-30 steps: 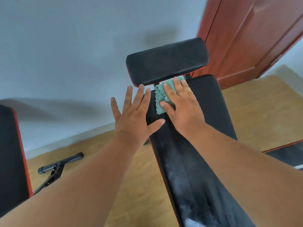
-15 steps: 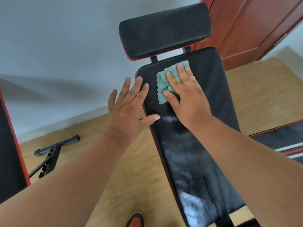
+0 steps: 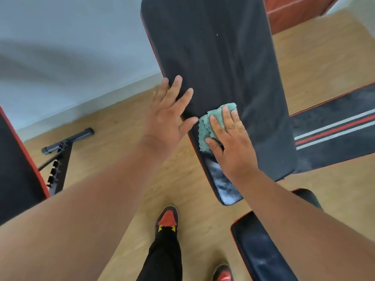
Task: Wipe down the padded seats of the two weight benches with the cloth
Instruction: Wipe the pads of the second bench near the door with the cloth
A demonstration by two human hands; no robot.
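A long black padded back rest (image 3: 219,63) of a weight bench slopes up through the middle of the view. My right hand (image 3: 233,145) lies flat on a green cloth (image 3: 207,126) and presses it against the pad's lower left part. My left hand (image 3: 168,116) hovers at the pad's left edge with straight, spread fingers and holds nothing. A wet sheen shows on the pad below the cloth. The bench's separate black seat pad (image 3: 261,252) lies at the lower right. A second bench's black pad with red piping (image 3: 18,169) shows at the left edge.
The second bench's black metal frame and foot bar (image 3: 60,151) stand on the wood floor at the left. A black mat with red and white stripes (image 3: 336,138) lies at the right. My feet in red and black shoes (image 3: 167,220) stand below. A red-brown door (image 3: 292,15) is at the top right.
My right hand has slid the cloth down the back rest from its top end to its lower part. My left hand followed along the left edge. The view has tilted down.
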